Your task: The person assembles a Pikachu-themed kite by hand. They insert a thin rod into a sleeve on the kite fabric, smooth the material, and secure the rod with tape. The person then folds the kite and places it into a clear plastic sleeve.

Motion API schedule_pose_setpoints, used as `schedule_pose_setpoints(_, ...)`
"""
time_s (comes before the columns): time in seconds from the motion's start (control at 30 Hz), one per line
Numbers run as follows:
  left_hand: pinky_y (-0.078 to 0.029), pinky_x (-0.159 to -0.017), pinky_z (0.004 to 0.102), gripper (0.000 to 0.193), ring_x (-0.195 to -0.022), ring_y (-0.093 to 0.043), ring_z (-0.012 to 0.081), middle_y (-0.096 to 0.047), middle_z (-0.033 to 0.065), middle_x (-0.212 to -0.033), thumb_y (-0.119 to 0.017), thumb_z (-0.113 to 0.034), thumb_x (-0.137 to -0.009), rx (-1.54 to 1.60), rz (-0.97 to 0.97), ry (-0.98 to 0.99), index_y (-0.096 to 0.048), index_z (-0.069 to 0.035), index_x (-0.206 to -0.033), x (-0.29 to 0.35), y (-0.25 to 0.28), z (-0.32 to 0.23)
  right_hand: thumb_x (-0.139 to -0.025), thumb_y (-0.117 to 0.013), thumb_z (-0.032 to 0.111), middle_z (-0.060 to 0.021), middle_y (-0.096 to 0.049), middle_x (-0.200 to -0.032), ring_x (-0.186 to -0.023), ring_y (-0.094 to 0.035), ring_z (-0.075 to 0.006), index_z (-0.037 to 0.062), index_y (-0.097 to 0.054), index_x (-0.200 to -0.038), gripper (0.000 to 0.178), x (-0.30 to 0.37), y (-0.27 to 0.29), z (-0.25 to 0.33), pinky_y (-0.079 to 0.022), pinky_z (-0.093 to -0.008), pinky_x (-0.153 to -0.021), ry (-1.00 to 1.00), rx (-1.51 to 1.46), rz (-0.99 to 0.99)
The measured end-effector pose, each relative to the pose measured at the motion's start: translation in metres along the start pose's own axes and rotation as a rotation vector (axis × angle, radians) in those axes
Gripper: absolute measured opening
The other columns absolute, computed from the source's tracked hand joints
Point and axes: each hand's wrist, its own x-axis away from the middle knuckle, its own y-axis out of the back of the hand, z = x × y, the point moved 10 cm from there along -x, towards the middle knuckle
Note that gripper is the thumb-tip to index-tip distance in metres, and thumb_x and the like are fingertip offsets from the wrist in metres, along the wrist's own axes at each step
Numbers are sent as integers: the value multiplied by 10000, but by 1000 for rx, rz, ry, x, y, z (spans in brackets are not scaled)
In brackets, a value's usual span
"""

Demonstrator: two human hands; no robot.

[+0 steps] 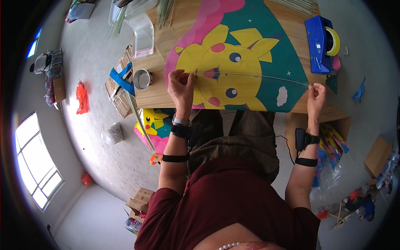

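Observation:
A thin pale rod (258, 76) stretches from side to side over a printed kite sail (273, 58), bowed slightly. My left hand (182, 86) is closed in a pinch at the rod's left end, above the sail's pink and yellow edge. At the sail's right corner, my right hand (316, 98) pinches the other end. The sail lies flat on the wooden table (156, 93) and carries a yellow cartoon figure on green, with a pink border. Whether the rod touches the sail along its length, I cannot tell.
A blue tape dispenser (315, 46) with yellow tape stands at the table's right. On the left are a round tin (143, 79) and a clear plastic tray (141, 31). Bundled rods (164, 12) lie at the back. Below the right side, a cardboard box (339, 127) holds coloured pieces.

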Motion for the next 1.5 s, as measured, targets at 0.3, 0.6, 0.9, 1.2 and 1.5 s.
schedule_pose_setpoints(0.3,-560,-748,259,372,-829,-706,140,-731,119,-923,-784,-69,-868,0,12,22,-557,35,-1143,-2,-1,-2,-980,-682,88,-77,-681,-964,-843,-659,-137,15,-575,-1148,212,0,1,9,-548,-287,-782,-21,51,7)
schedule_pose_setpoints(0.6,-566,-736,269,376,-827,-726,154,-743,130,-919,-785,-72,-865,-57,23,1,-561,36,-1147,-4,-2,-4,-965,-699,103,-69,-691,-950,-832,-667,-144,27,-582,-1139,223,0,1,15,-552,-292,-770,-41,99,-1)
schedule_pose_setpoints(0.9,-574,-736,285,350,-792,-737,176,-746,131,-887,-785,-56,-846,-51,22,-7,-570,21,-1110,-6,-3,-4,-952,-711,116,-65,-696,-914,-804,-674,-154,40,-593,-1125,223,0,3,14,-555,-309,-751,-36,147,-31)
schedule_pose_setpoints(1.2,-557,-706,259,356,-780,-716,137,-743,102,-884,-792,-69,-860,-108,18,-29,-575,20,-1128,-7,-3,-3,-929,-724,94,-74,-697,-895,-774,-679,-170,36,-597,-1100,221,1,2,26,-556,-316,-725,-2,197,-65)
schedule_pose_setpoints(1.5,-567,-710,274,368,-775,-727,155,-744,116,-871,-807,-77,-838,-122,7,-59,-587,24,-1114,-6,-3,-8,-899,-724,56,-103,-688,-869,-778,-695,-247,30,-594,-1084,228,5,0,51,-549,-369,-730,112,349,-116)
